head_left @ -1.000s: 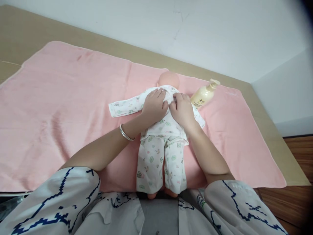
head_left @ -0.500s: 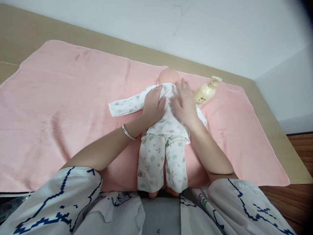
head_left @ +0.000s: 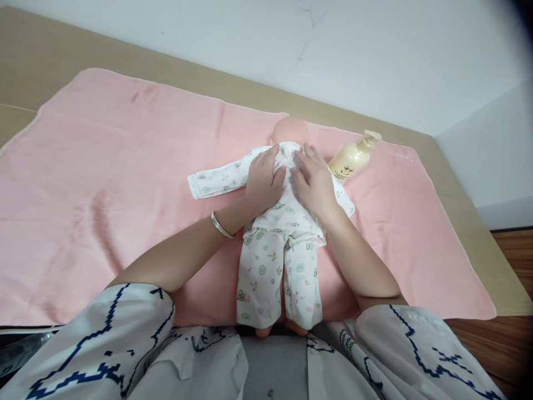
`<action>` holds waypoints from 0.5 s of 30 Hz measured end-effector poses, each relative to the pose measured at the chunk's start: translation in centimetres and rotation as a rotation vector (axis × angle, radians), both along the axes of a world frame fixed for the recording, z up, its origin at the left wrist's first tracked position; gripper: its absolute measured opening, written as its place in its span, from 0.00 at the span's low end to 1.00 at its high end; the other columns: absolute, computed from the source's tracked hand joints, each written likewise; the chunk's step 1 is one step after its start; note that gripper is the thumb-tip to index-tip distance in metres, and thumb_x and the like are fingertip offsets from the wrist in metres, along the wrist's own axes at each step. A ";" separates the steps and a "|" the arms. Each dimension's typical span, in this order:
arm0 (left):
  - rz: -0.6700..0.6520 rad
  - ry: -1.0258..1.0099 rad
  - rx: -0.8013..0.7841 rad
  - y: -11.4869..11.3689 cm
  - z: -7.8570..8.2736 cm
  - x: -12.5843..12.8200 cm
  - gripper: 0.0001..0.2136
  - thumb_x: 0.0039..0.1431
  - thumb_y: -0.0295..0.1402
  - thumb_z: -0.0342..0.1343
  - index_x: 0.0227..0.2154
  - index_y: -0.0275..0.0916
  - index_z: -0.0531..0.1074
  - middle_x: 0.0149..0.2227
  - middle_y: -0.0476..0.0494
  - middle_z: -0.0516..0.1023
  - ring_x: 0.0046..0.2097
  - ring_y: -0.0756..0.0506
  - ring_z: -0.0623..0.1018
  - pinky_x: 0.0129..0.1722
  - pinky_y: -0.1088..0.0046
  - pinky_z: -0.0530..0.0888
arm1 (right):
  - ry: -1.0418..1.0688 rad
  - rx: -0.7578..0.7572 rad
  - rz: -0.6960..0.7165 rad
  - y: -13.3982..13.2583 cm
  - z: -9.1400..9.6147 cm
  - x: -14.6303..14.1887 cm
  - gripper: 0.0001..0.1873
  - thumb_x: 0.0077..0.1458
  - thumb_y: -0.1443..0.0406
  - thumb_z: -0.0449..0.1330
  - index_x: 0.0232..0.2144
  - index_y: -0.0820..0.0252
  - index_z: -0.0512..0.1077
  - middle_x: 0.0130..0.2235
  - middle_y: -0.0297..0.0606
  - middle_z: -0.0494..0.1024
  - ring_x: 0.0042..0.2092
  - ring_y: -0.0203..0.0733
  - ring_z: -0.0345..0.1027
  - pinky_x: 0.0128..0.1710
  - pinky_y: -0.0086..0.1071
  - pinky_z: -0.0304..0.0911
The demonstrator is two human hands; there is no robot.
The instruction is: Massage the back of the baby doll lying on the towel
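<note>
A baby doll [head_left: 290,131] in white printed pajamas lies on a pink mat, its head away from me and its feet at the near table edge. My left hand [head_left: 264,176] rests flat on the left side of the pajama top [head_left: 287,214], thumb spread out. On the other side of the doll's upper body lies my right hand [head_left: 313,180], fingers stretched over the cloth. Neither hand holds anything. Below the top, the pajama pants [head_left: 260,278] cover the doll's legs down to the feet.
A cream pump bottle [head_left: 352,158] lies tilted on the mat, right beside my right hand. The pink mat [head_left: 137,166] covers much of the wooden table [head_left: 200,83]. A white wall [head_left: 366,61] stands behind the table. Part of a clear plastic item [head_left: 25,350] shows at lower left.
My right hand, blurred and slightly raised before, now lies on the doll's chest area with its fingers lower. My left hand stays in about the same place on the top.
</note>
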State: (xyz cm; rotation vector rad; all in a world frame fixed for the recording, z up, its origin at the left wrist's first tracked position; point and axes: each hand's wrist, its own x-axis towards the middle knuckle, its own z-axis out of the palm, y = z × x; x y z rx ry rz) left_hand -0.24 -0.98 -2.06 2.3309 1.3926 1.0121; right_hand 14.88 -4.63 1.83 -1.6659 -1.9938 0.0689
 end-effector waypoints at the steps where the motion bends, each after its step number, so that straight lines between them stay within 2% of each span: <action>1: 0.001 -0.004 0.003 0.0 0.0 0.0 0.28 0.75 0.43 0.24 0.66 0.30 0.52 0.65 0.38 0.66 0.66 0.46 0.65 0.68 0.65 0.61 | 0.001 0.037 -0.018 -0.1 0.1 0.0 0.25 0.66 0.61 0.49 0.64 0.53 0.65 0.71 0.43 0.60 0.74 0.54 0.46 0.69 0.63 0.48; 4: -0.005 -0.057 0.007 0.2 -0.1 0.1 0.27 0.75 0.44 0.29 0.64 0.31 0.57 0.64 0.38 0.68 0.65 0.44 0.67 0.68 0.64 0.62 | -0.017 0.068 -0.034 -0.3 0.0 -0.4 0.26 0.65 0.62 0.49 0.64 0.53 0.64 0.72 0.42 0.58 0.75 0.54 0.42 0.70 0.63 0.47; 8: -0.023 -0.153 0.018 0.6 -0.6 0.1 0.26 0.74 0.44 0.35 0.62 0.30 0.63 0.62 0.34 0.72 0.64 0.41 0.69 0.67 0.59 0.63 | -0.003 -0.041 0.015 -0.2 -0.5 -0.7 0.26 0.63 0.63 0.49 0.62 0.59 0.67 0.70 0.46 0.63 0.72 0.56 0.50 0.70 0.60 0.47; 10: -0.038 -0.184 0.036 0.8 -0.9 0.1 0.26 0.73 0.46 0.35 0.60 0.33 0.64 0.61 0.35 0.73 0.64 0.39 0.70 0.67 0.58 0.64 | 0.027 -0.004 0.002 -0.3 -0.4 -0.6 0.26 0.63 0.63 0.50 0.62 0.61 0.67 0.70 0.47 0.62 0.71 0.55 0.53 0.70 0.58 0.49; 13: -0.056 -0.213 0.053 0.9 -1.1 0.1 0.28 0.72 0.50 0.34 0.60 0.36 0.65 0.61 0.36 0.73 0.64 0.38 0.70 0.67 0.56 0.64 | 0.039 0.087 -0.038 -0.5 -0.2 -0.6 0.27 0.63 0.63 0.49 0.64 0.59 0.65 0.72 0.45 0.58 0.73 0.54 0.49 0.71 0.56 0.49; 15: -0.061 -0.231 0.044 0.9 -1.1 0.1 0.29 0.72 0.51 0.33 0.60 0.34 0.65 0.60 0.35 0.73 0.63 0.38 0.70 0.66 0.55 0.64 | 0.005 0.055 -0.035 -0.5 -0.3 -0.9 0.27 0.64 0.64 0.49 0.64 0.59 0.64 0.72 0.44 0.58 0.74 0.54 0.46 0.71 0.57 0.47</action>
